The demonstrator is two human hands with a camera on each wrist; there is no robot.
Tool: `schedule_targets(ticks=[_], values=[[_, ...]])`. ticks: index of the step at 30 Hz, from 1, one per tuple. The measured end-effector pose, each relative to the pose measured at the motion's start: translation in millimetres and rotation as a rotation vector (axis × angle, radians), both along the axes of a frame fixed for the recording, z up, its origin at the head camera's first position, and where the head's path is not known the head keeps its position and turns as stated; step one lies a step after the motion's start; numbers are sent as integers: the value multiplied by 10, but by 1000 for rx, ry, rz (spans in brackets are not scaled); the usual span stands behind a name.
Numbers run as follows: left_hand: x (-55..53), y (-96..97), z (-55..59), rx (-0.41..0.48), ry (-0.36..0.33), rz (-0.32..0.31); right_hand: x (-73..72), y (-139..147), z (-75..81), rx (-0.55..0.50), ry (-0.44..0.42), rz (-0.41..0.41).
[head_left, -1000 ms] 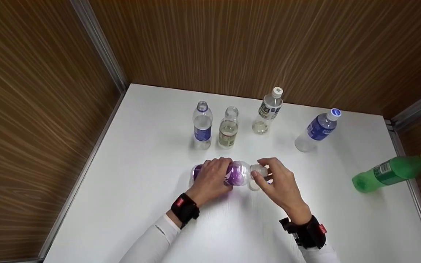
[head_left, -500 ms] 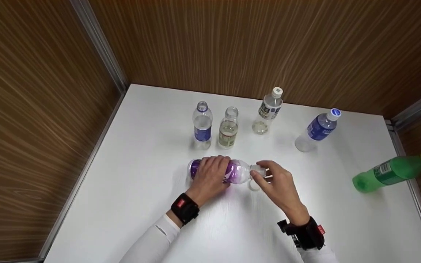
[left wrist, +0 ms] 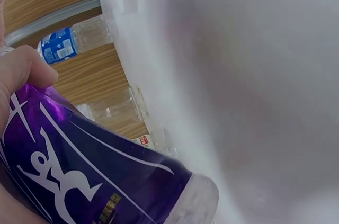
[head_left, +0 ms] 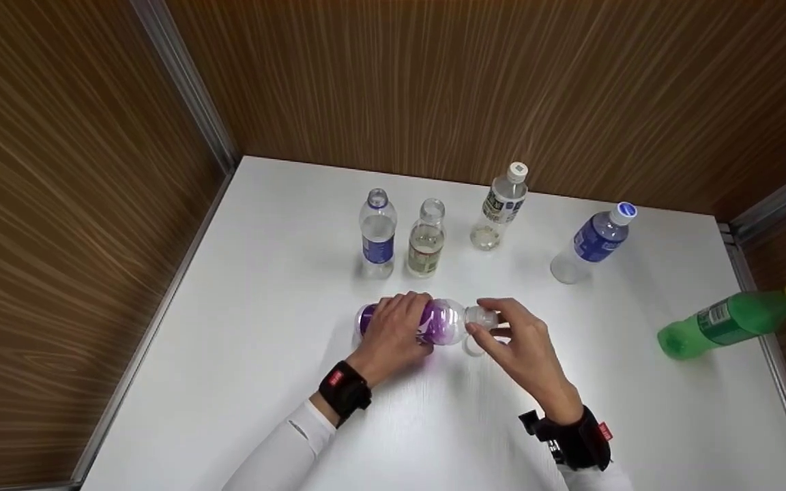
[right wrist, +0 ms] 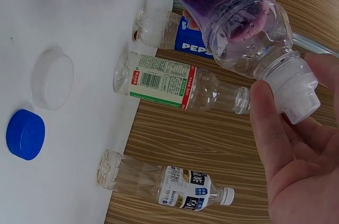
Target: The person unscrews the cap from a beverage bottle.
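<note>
My left hand grips a clear plastic bottle with a purple label round its middle. The bottle is tilted over the table, its base to the left and its neck to the right. At the neck, my right hand pinches the translucent cap between thumb and fingers. The cap sits on the bottle's mouth in the right wrist view. A little purple liquid shows inside near the shoulder. On the white table below lie a loose clear lid and a blue cap.
Behind the hands stand two capless bottles, one blue-labelled and one green-labelled. Farther right are a white-capped bottle, another blue-labelled bottle and a large green bottle with a yellow cap. Wood-grain panels enclose the table.
The purple-labelled bottle shifts slightly left and then back right, tilting a little with it. Both hands keep their holds, and the right fingers move slightly at the cap.
</note>
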State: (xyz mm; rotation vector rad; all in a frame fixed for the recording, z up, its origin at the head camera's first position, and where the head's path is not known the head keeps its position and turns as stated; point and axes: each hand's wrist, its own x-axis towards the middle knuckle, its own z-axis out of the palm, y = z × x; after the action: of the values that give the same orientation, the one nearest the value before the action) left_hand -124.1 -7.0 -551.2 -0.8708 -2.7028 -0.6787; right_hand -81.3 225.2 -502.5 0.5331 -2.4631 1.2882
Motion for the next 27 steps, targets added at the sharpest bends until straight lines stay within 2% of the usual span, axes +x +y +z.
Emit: schedule_targets(ticks=[5, 9, 12, 17, 20, 23, 27], values=[[-5, -3, 29, 57, -76, -45, 23, 3, 58, 21, 49, 36], [-5, -6, 56, 107, -163, -81, 40, 17, 116, 54, 71, 60], [-3, -12, 77, 151, -258, -111, 54, 24, 162, 73, 93, 85], [-13, -31, 89, 247, -462, -200, 78, 30, 234, 88, 128, 153], [-17, -43, 83, 279, -542, -232, 88, 34, 257, 97, 133, 187], [-15, -44, 72, 277, -542, -223, 88, 40, 260, 111, 132, 196], [-2, -25, 68, 216, -427, -146, 67, 49, 228, 105, 116, 179]])
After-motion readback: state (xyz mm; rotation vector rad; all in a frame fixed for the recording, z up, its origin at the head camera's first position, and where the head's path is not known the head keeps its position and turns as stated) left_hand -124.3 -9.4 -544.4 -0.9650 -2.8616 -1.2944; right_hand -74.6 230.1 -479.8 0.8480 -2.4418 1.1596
